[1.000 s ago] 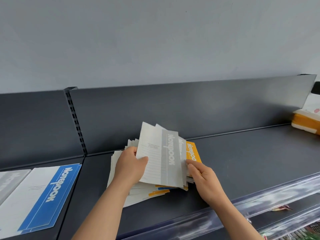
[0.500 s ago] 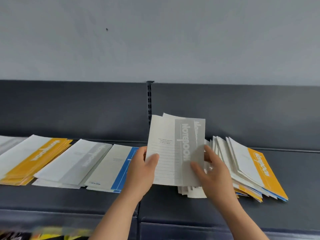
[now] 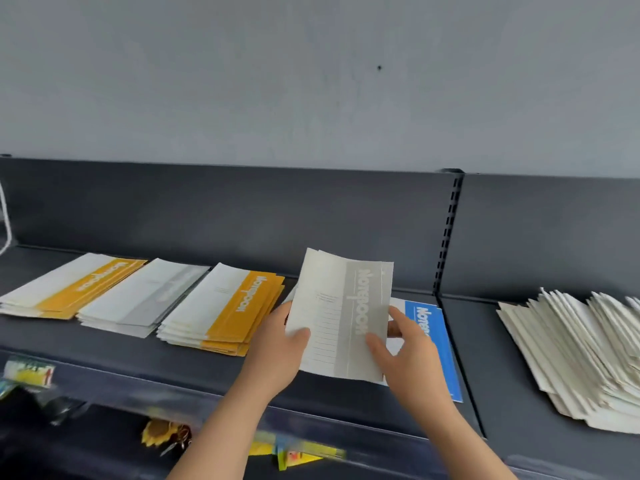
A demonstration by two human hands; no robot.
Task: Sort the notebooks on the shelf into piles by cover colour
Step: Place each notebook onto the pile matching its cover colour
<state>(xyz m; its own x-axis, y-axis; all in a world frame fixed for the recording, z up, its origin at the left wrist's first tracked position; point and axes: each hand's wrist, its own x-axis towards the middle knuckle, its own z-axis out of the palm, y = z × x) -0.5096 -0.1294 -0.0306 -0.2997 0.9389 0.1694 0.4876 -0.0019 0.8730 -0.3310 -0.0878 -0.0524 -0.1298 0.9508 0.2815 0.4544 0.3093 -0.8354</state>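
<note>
Holding: one grey-banded notebook, raised off the dark shelf, front cover towards the camera. A second edge shows behind its right side, so the count in hand is uncertain. The left hand grips the lower left edge, thumb on the cover and fingers behind. The right hand pinches the lower right edge, thumb on the grey band. Both are clamped on the notebook, which rests on no pile.

Sorted piles, reckoned from the held notebook:
- Blue pile: four o'clock, lying beneath and behind, partly hidden by the right hand.
- Near orange pile: nine o'clock, just beside the left hand, several deep.
- Grey pile: nine o'clock, beyond the near orange pile.
- Far orange pile: nine o'clock, outermost, beside the grey pile.

Unsorted: a fanned heap at three o'clock, past the slotted upright. Only pale edges show, so cover colours cannot be read.

Progress, as a judgement: partway. Three colours have piles, but the heap looks thicker than any one of them. Left to do:
- Lay the held notebook on the grey pile, which means carrying it across the near orange pile.
- Work through the heap.
- Perhaps join the two orange piles, which the grey pile now separates.

Also present: a lower shelf at six to seven o'clock with blurred packets and a sunflower-shaped item.
</note>
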